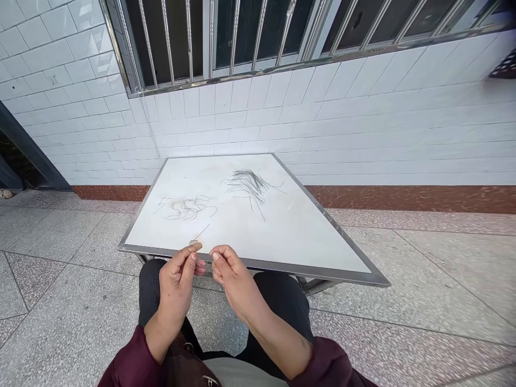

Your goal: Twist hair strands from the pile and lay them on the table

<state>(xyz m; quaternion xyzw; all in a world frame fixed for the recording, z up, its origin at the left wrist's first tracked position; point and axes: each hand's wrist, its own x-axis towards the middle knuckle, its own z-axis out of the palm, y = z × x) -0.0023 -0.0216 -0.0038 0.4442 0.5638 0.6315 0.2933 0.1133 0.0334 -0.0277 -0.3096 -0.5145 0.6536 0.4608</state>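
Observation:
My left hand (177, 279) and my right hand (231, 271) are held close together just in front of the near edge of a low white table (290, 236). Both pinch with thumb and fingertips; a thin dark strand (201, 232) rises from my left fingertips over the table edge. What my right fingers pinch is too fine to make out. On the tabletop lie a loose pile of dark straight strands (248, 185) at the back and a smaller group of curled strands (187, 208) to the left.
The table has a metal rim and stands on a speckled stone floor (403, 322) beside a white tiled wall (363, 118) with a barred window (242, 37). My knees in dark trousers (282, 301) are under the near edge.

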